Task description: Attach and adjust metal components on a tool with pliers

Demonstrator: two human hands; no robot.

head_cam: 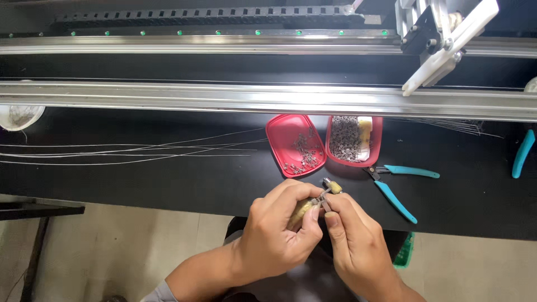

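Note:
My left hand (279,229) is closed around a small tool with a yellowish handle (301,211) and a metal tip (330,185), held at the front edge of the black table (168,179). My right hand (355,240) pinches a tiny metal piece (324,204) against that tool with thumb and forefinger. Just beyond the hands lie two red trays: the left one (282,134) holds several small metal pins, the right one (377,131) is full of small metal parts.
Teal-handled pliers (398,187) lie to the right of the hands, and another teal handle (523,154) lies at the far right. Thin wires (128,150) stretch across the table's left. Metal rails (224,98) and a white bracket (447,47) span the back.

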